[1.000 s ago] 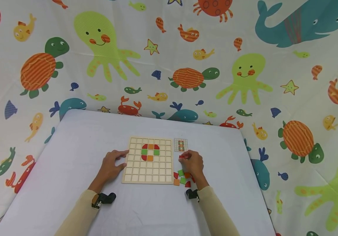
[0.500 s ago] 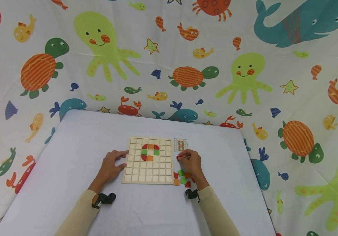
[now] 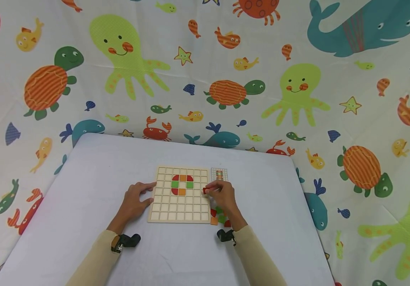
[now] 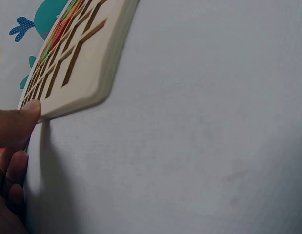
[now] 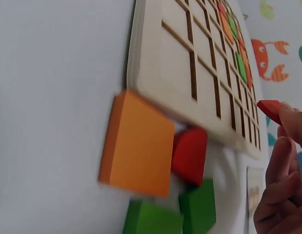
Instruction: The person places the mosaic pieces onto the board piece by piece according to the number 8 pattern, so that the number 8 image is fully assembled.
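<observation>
A wooden grid board (image 3: pixel 179 215) lies flat on the white cloth. Red, orange and green tiles fill cells around one bare cell in its upper middle. My left hand (image 3: pixel 133 200) touches the board's left edge, thumb and fingers spread apart along it. In the left wrist view the thumb (image 4: pixel 29 109) rests at the board's edge. Above the board's right side, my right hand (image 3: pixel 224 195) pinches a red tile (image 3: pixel 205 191) between thumb and fingertips. The right wrist view shows this red tile (image 5: pixel 270 110) held clear of the grid.
Loose tiles lie by the board's lower right corner, among them an orange square (image 3: pixel 214 221), a red rounded piece (image 5: pixel 190 155) and green pieces (image 5: pixel 153 218). A printed pattern card (image 3: pixel 219 174) lies right of the board, partly behind my right hand. A patterned curtain (image 3: pixel 198 51) hangs behind the table.
My right hand has moved left with the red tile, from beside the board to over its right edge. My left hand and the board have stayed in place.
</observation>
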`<act>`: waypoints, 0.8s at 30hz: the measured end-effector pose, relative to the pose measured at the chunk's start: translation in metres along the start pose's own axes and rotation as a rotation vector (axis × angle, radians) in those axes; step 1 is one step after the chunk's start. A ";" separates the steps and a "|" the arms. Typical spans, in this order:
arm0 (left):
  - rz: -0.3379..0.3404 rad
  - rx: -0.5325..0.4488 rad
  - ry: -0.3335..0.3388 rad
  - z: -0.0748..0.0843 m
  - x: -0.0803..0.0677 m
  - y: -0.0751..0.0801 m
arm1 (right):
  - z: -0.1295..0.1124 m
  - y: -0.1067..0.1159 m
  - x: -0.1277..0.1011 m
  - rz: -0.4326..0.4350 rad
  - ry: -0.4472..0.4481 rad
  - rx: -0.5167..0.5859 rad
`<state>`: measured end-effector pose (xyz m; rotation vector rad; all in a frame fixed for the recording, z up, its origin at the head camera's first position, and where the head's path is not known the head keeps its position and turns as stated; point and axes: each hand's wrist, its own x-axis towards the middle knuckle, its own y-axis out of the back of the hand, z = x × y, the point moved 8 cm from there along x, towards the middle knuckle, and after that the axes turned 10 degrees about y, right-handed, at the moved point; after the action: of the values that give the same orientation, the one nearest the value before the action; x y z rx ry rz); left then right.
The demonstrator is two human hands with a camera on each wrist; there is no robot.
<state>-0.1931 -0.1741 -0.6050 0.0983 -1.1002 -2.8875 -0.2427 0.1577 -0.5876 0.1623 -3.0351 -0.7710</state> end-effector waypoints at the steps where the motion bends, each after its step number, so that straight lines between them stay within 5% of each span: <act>1: 0.004 0.000 0.000 0.000 0.000 0.000 | -0.002 -0.004 0.000 -0.008 0.001 0.002; 12: -0.008 -0.001 0.018 -0.001 0.001 0.001 | -0.015 -0.042 0.004 -0.035 -0.003 0.031; 24: -0.038 0.000 0.047 -0.007 0.005 -0.001 | -0.025 -0.050 0.008 0.020 -0.055 -0.147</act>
<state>-0.1973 -0.1781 -0.6113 0.1886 -1.1027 -2.9022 -0.2450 0.1009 -0.5895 0.1105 -3.0094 -1.0093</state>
